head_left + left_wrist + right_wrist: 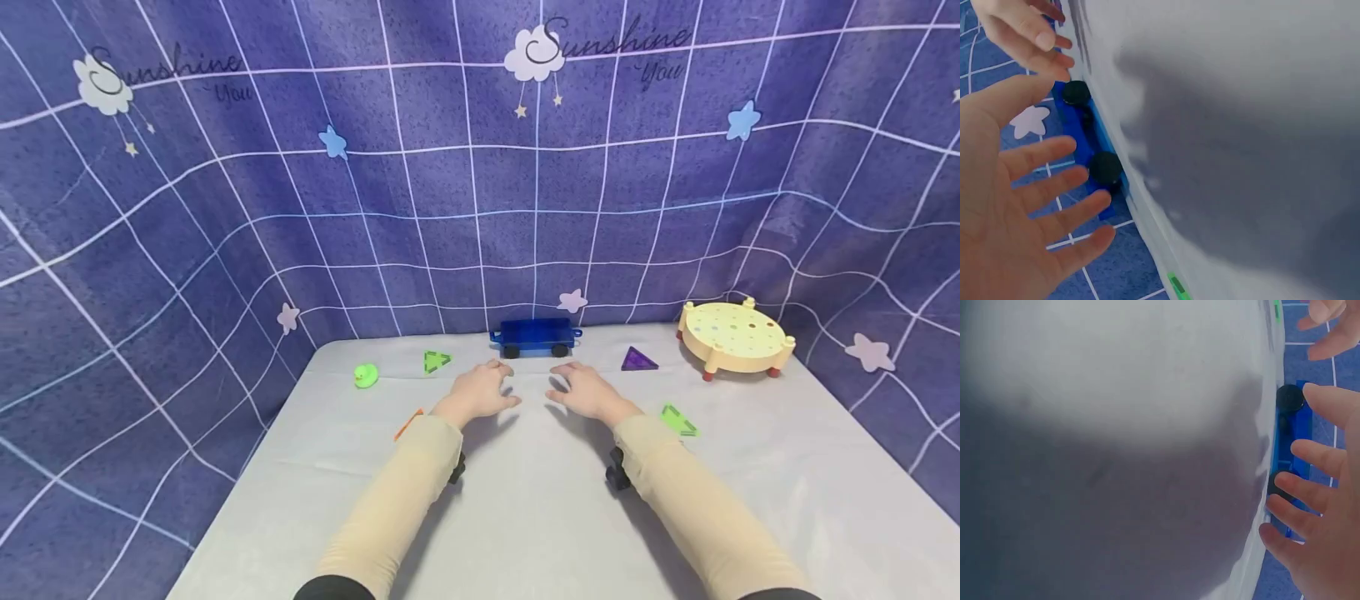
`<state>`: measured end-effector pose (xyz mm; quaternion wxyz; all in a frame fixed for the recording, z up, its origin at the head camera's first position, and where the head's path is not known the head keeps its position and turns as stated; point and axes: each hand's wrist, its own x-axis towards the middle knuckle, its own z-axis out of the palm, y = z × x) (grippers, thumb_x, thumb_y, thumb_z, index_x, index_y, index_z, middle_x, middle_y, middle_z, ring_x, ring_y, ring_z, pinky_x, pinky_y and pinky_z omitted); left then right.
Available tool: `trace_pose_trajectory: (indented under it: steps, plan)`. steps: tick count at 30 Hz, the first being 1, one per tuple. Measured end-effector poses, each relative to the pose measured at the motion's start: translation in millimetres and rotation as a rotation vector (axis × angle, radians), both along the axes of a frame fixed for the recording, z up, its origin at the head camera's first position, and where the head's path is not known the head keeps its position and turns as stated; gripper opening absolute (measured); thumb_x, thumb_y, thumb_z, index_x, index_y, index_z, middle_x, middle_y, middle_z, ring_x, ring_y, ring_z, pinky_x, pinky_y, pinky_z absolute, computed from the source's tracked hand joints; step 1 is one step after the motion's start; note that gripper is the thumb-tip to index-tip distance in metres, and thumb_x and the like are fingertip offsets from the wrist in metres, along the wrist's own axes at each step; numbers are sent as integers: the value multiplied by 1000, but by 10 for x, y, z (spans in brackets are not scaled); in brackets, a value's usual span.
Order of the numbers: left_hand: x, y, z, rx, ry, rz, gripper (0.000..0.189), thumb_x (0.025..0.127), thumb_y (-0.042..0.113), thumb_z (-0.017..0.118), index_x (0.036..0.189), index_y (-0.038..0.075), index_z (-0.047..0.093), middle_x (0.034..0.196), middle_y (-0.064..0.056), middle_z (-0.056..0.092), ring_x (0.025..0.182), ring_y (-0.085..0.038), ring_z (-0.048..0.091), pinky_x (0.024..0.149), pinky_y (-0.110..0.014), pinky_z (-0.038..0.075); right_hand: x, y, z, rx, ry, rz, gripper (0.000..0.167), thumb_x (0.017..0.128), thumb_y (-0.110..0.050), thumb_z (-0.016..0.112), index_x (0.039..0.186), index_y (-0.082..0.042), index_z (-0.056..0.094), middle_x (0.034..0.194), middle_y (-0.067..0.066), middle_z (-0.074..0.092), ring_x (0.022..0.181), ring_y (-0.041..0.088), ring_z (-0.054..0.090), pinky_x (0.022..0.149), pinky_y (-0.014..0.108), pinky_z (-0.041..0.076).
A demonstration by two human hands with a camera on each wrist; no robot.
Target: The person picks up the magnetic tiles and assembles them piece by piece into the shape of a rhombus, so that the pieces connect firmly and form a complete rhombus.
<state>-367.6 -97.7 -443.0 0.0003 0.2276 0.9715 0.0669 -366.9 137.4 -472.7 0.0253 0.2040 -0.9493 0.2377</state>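
Note:
A dark blue toy wagon (pixel 536 336) with black wheels stands near the back edge of the table. My left hand (pixel 482 392) hovers in front of its left side, fingers spread and holding nothing. Opposite it, my right hand (pixel 588 390) hangs before the wagon's right side, likewise bare, its fingers apart. Both palms face inward across a gap. In the left wrist view the wagon (pixel 1075 134) shows beyond the left hand (pixel 1035 187). The right wrist view has the right hand (pixel 1316 487) beside the wagon (pixel 1300 425), not visibly gripping it.
On the left are a green rubber duck (pixel 365 376), a green triangle tile (pixel 435 361) and an orange tile (pixel 408 423). A purple triangle tile (pixel 639 360), a green tile (pixel 678 420) and a round cream footed stand (pixel 735 337) occupy the right. A blue curtain (pixel 480 183) hangs behind.

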Motion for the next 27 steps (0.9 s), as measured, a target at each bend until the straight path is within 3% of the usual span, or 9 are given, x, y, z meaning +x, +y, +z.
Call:
trace_pose_trajectory:
  steps: [4,11,19,27]
  plan:
    - [27,-136,15,66,-18,-59,55,91,45,72,136,13,63,140,-8,60,128,-29,56,103,-47,47,13,-35,2,-16,21,37,54,97,-29,67,138,6,57,138,29,55,129,49,50,109,58,37]
    - [30,-398,20,148,-76,-96,49,92,37,74,133,11,65,134,-8,64,126,-29,57,107,-45,43,41,-123,-9,-35,44,139,50,96,-25,67,133,8,60,132,29,60,127,46,53,110,56,37]
    - [150,-688,57,218,-98,-159,45,90,29,77,128,6,68,128,-10,67,113,-33,65,97,-46,51,148,-204,-20,-29,30,262,45,95,-24,68,129,5,64,132,25,62,127,44,53,111,56,36]
    - [246,-967,13,243,-87,-120,45,88,27,79,126,6,68,127,-8,68,109,-33,66,94,-47,52,261,-340,-47,-1,31,382,43,93,-22,71,127,3,67,134,29,59,128,46,52,112,57,35]
